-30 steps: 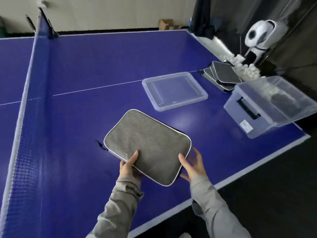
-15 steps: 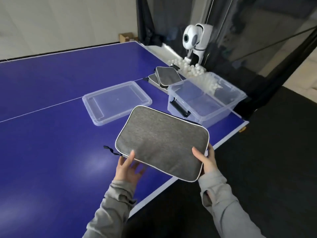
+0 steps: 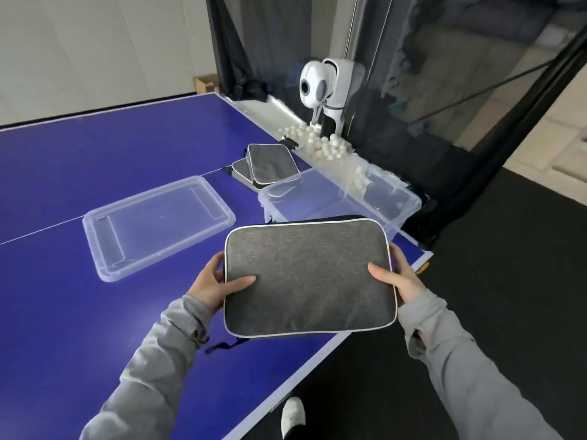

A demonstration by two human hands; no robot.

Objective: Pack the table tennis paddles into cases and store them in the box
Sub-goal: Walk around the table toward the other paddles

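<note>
I hold a grey paddle case with white piping (image 3: 309, 276) in the air over the table's near right corner. My left hand (image 3: 216, 282) grips its left edge, thumb on top. My right hand (image 3: 397, 277) grips its right edge the same way. The case is zipped closed, so no paddle shows. Just beyond it stands the clear plastic box (image 3: 403, 198), open and with nothing visible inside. Its clear lid (image 3: 155, 223) lies flat on the blue table (image 3: 63, 312) to the left. More grey cases (image 3: 270, 165) are stacked behind the box.
A white ball-feeding robot (image 3: 324, 87) stands off the table's far right corner, with several white balls (image 3: 320, 144) heaped in a tray beside a black net. The table's right edge runs close under the case; dark floor lies beyond it, where my shoe (image 3: 293, 414) shows.
Both hands lifted the case off the table and carried it right, toward the box. My view turned right, so the net left the frame.
</note>
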